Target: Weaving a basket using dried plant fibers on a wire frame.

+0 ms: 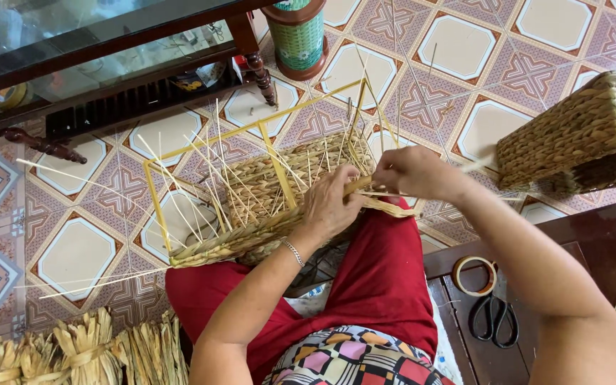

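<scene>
Half-woven basket [265,192] gripped between left hand [329,207] and right hand [411,173]

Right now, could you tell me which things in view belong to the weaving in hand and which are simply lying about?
In use:
- half-woven basket on its yellow frame
- flat strand under the left hand and right hand
- straw bundles, apparently stock

Lying about:
- finished basket
- scissors
- tape roll
- green stand
- glass-topped table
</scene>
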